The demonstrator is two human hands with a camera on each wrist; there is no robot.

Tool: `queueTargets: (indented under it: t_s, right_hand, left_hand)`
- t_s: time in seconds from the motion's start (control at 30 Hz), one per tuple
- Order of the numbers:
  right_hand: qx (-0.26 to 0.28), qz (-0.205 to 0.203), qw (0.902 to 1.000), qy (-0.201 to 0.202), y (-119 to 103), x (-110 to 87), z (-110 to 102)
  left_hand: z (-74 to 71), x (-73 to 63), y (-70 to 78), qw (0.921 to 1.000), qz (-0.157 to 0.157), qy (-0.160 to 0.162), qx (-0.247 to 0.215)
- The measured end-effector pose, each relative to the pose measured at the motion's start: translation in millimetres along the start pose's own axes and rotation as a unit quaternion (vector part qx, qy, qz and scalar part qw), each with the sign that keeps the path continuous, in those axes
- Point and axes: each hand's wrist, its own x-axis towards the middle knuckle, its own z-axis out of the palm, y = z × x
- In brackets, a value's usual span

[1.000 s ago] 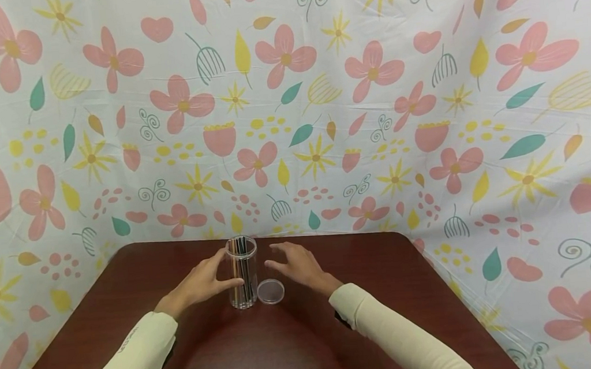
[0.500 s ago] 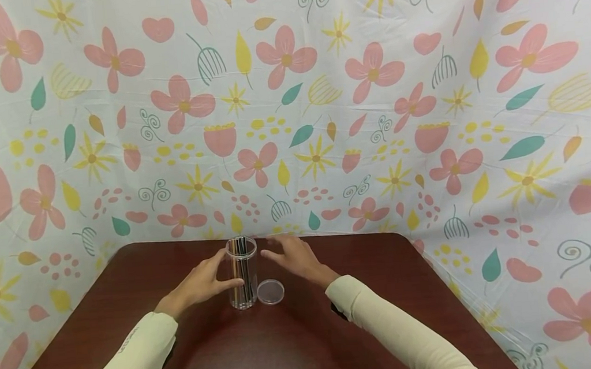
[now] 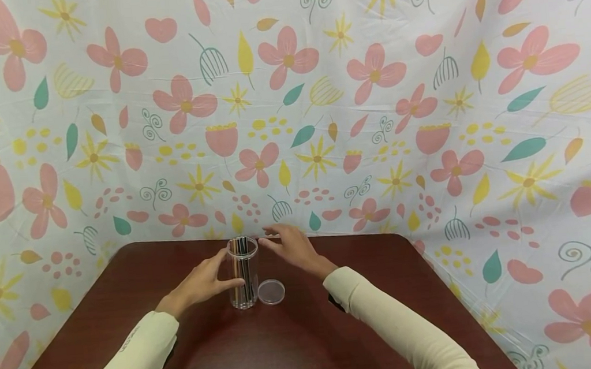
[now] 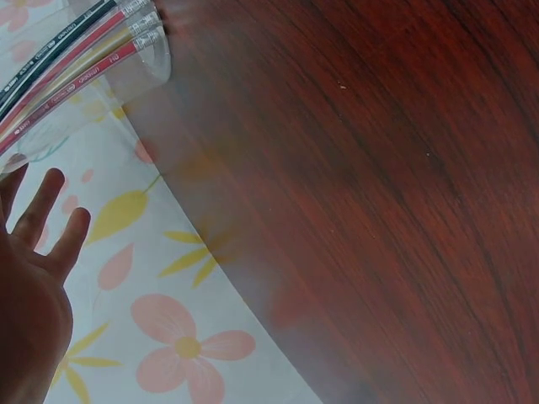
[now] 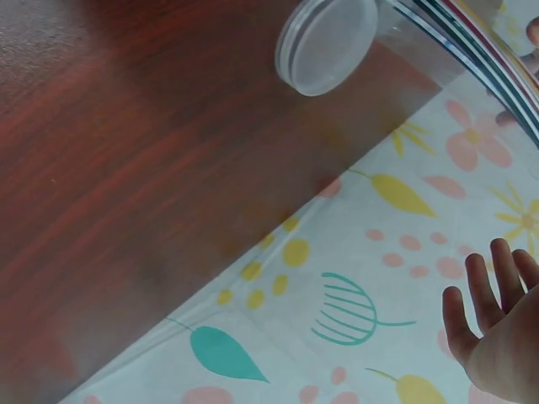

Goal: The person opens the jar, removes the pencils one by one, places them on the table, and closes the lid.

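Observation:
A clear plastic jar [image 3: 249,272] stands upright on the table, its top uncovered and several pencils [image 3: 240,276] inside. My left hand [image 3: 201,281] holds it from the left, thumb across the front and fingers toward the back. In the left wrist view the jar's base shows at the upper left, with pencils [image 4: 84,76] in black, red and gold. My right hand [image 3: 294,247] hovers right of the rim, fingers extended and nothing in them; the right wrist view shows its fingers spread. A round clear lid [image 3: 271,292] lies by the jar's base on the right.
The dark reddish-brown wooden table [image 3: 246,356] has rounded far corners. Behind it hangs a white cloth [image 3: 290,121] with pink, yellow and green flower prints, close to the table's far edge.
My right hand has risen and moved slightly left toward the jar's rim. My left hand, the jar and the lid have stayed in place.

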Motion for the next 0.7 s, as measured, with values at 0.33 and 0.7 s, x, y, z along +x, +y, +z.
queueTargets:
  t_s: [0.33, 0.7]
  right_hand:
    - [0.006, -0.031, 0.9994, 0.014, -10, 11.5, -4]
    - [0.007, -0.055, 0.9983, 0.019, -19, 16.9, -1]
  left_hand:
    - [-0.9, 1.0, -1.0, 1.0000, -0.002, -0.003, 0.006]
    - [-0.1, 0.1, -0.9, 1.0000, -0.001, -0.007, 0.000]
